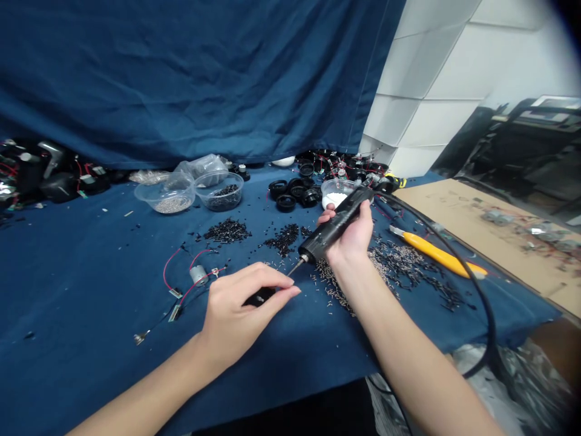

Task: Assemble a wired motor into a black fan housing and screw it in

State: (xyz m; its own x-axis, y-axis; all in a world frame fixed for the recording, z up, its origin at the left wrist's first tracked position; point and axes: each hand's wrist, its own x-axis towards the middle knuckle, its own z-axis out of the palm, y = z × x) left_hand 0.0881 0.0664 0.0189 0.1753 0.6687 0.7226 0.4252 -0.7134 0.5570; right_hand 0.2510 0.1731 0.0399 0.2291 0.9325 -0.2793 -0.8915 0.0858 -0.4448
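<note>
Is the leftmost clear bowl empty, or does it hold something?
Not empty: the clear plastic bowl has a heap of small silvery parts in its bottom.

My left hand (240, 321) low, fingers (272, 283) pinched toward thumb, left forearm (145, 393) entering from bottom-left. My right hand (349, 236) farther forward, fingers curled in closed grip, palm up; right forearm (408, 345) rising from bottom edge. Hands near, not touching.

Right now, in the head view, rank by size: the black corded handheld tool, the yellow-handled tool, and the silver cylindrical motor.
Black corded handheld tool and yellow-handled tool: too close to rank. Smallest: silver cylindrical motor.
</note>
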